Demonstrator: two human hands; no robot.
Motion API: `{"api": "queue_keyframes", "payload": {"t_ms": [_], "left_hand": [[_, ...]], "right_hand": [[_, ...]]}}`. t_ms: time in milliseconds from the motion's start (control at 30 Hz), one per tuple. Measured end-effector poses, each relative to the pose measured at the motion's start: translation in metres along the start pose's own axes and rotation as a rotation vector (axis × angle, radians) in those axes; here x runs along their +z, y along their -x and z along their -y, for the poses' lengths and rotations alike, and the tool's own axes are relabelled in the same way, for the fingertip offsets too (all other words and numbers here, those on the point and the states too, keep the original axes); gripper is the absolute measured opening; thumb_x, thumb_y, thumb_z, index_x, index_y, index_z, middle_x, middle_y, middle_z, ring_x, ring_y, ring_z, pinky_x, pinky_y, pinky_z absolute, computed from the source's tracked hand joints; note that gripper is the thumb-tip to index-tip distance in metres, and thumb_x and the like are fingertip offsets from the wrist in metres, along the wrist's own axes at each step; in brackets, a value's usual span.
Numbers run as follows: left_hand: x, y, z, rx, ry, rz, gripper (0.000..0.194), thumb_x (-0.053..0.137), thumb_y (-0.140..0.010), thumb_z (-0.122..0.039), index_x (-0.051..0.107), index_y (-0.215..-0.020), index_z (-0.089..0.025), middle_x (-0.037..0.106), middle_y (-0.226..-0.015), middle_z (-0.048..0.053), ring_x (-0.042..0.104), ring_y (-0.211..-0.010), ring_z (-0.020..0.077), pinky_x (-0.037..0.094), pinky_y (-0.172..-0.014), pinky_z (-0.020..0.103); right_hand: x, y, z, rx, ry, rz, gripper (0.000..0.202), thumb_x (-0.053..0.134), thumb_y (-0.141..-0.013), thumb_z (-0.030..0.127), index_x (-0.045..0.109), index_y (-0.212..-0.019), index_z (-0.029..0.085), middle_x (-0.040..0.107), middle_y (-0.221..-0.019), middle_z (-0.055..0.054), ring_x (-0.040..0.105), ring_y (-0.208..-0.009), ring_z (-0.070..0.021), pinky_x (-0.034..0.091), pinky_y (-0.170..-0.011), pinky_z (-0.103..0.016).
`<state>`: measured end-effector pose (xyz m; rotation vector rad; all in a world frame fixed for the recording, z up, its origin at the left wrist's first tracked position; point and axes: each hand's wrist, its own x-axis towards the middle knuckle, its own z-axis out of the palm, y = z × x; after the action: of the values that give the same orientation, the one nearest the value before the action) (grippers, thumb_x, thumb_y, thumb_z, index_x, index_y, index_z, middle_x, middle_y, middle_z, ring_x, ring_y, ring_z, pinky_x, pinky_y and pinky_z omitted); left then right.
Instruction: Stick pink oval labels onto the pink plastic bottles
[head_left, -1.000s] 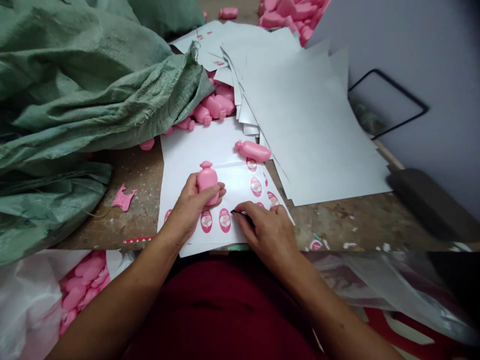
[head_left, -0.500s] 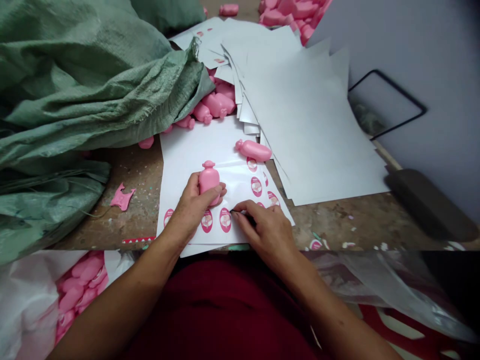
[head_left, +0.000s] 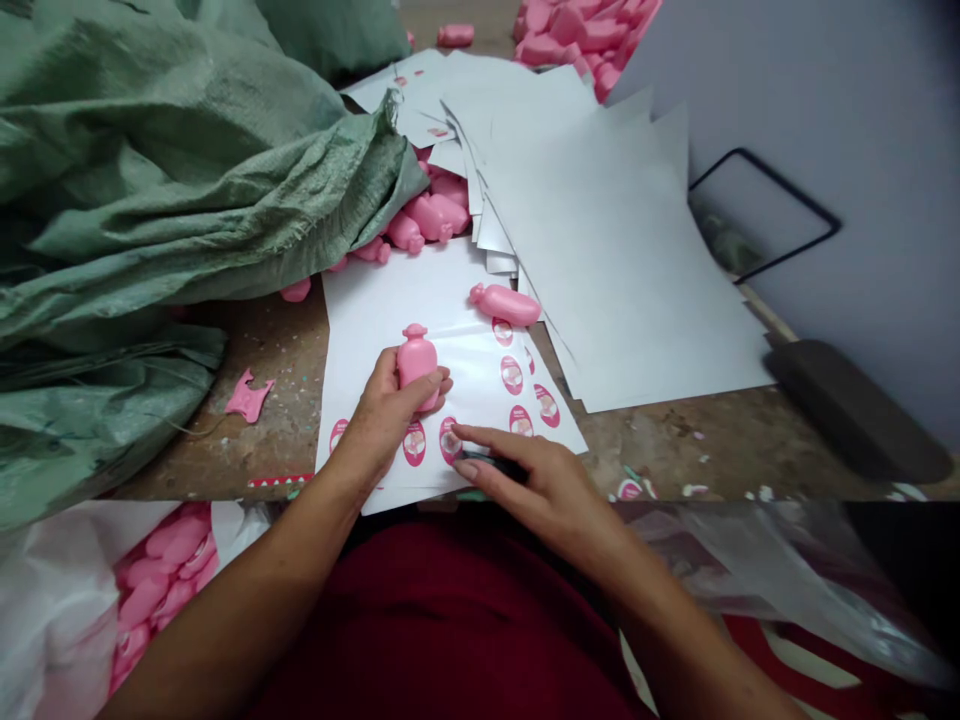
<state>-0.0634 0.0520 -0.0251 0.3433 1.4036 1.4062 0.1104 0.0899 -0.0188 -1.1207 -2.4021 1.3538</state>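
A pink bottle (head_left: 417, 360) with a knobbed top stands out of my left hand (head_left: 386, 415), whose thumb and fingers wrap its lower part. Beneath lies a white sheet (head_left: 397, 290) bearing oval pink stickers. My right hand (head_left: 536, 480) is low over the sheet's front part, its index fingertip at an oval sticker (head_left: 451, 442). A dark, slim tool (head_left: 499, 462) is held in that hand, partly hidden by the fingers. Another pink bottle (head_left: 506, 304) lies on its side farther back on the sheet.
Large white sheets (head_left: 615, 250) overlap at the right. A green sack (head_left: 187, 180) covers the left, with pink bottles (head_left: 435, 213) at its mouth. More bottles (head_left: 577, 35) are heaped at the back. A pink scrap (head_left: 249, 396) lies left; a dark block (head_left: 859, 410) sits right.
My right hand has moved slightly toward the table's front edge, with its index finger stretched over the sticker and thumb apart; more of the dark tool shows. My left hand still holds the bottle.
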Motion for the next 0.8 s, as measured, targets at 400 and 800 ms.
{"api": "queue_keyframes", "payload": {"t_ms": [400, 800], "left_hand": [[0.001, 0.001, 0.001, 0.013, -0.009, -0.002, 0.042, 0.070, -0.077, -0.023, 0.052, -0.115, -0.018, 0.066, -0.101, 0.007, 0.068, -0.096, 0.0184, 0.052, -0.091, 0.035], [-0.003, -0.002, 0.003, 0.024, 0.004, 0.018, 0.041, 0.071, -0.077, -0.024, 0.052, -0.114, -0.018, 0.067, -0.101, 0.007, 0.068, -0.097, 0.0196, 0.052, -0.092, 0.036]], "right_hand": [[0.014, -0.023, -0.011, -0.043, 0.393, -0.220, 0.011, 0.062, -0.087, 0.030, 0.071, -0.091, 0.024, 0.077, -0.078, -0.002, 0.069, -0.067, -0.0220, 0.041, -0.068, -0.033], [0.016, -0.032, -0.008, -0.001, 0.369, -0.179, 0.012, 0.057, -0.086, 0.029, 0.067, -0.086, 0.022, 0.071, -0.068, -0.001, 0.062, -0.061, -0.0186, 0.036, -0.064, -0.029]]}}
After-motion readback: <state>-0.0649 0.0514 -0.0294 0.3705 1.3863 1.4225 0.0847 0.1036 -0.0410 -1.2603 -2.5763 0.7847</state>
